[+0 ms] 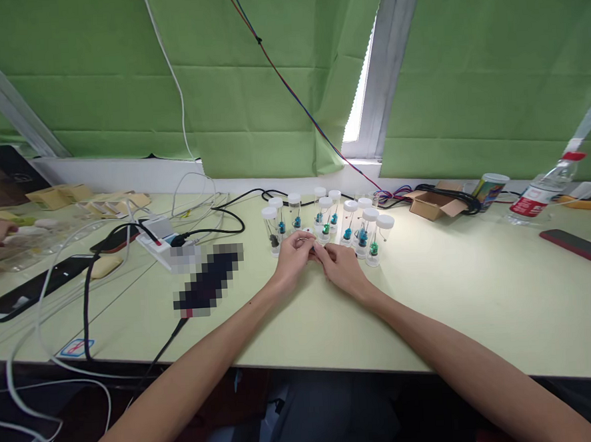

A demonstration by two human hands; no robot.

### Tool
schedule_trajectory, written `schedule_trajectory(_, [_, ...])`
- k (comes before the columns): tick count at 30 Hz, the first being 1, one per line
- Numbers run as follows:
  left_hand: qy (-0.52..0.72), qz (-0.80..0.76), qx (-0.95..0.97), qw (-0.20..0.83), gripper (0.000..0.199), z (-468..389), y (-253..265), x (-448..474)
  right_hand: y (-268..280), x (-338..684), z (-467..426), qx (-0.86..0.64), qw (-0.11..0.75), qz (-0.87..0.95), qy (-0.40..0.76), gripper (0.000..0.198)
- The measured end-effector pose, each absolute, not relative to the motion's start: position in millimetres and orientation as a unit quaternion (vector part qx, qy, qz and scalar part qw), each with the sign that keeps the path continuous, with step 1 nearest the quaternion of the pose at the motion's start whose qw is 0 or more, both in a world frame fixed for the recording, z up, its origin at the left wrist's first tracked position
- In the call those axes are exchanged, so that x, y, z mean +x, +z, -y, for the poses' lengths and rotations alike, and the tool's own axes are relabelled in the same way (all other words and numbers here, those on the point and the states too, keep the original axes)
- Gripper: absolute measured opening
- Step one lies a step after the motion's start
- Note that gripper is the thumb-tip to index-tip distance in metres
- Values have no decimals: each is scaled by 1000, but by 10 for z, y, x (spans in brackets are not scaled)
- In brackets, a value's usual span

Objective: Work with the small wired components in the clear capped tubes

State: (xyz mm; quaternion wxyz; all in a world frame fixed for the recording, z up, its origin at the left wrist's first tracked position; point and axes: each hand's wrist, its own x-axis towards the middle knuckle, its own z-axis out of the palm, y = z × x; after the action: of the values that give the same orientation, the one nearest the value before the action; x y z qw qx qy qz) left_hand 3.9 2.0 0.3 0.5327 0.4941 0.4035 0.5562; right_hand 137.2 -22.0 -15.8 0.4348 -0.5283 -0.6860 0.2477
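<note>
— Both hands are meeting over something small: my left hand (291, 256) and right hand (339, 264) are pinching together at the fingertips, right in front of the vials (325, 222). Whether either grip is fully closing on it, I cannot tell; the fingers are covering it.

— What are you watching for?

— Those vials are standing upright and crowding each other just behind my knuckles. I am thinking a careless lift of a wrist could be knocking one into its neighbours, since they are tall, narrow and light.

— What are they like?

— Clear, smooth cylinders with white round caps, each holding a blue or green bit inside. They are sitting on a pale green, matte surface (479, 283), with black and white cables (196, 234) trailing near my left arm.
</note>
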Motion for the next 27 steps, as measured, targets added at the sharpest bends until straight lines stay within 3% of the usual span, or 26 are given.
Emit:
schedule_trajectory(19, [543,-391,509,541,13,-12,21,46,-101,1372,233,-539,421,674,278,70])
schedule_trajectory(22, [553,-401,498,534,12,-12,34,48,-121,1376,227,-545,429,667,271,64])
schedule_trajectory(27, [571,-428,474,516,10,-26,32,42,-153,1373,224,-531,470,656,259,35])
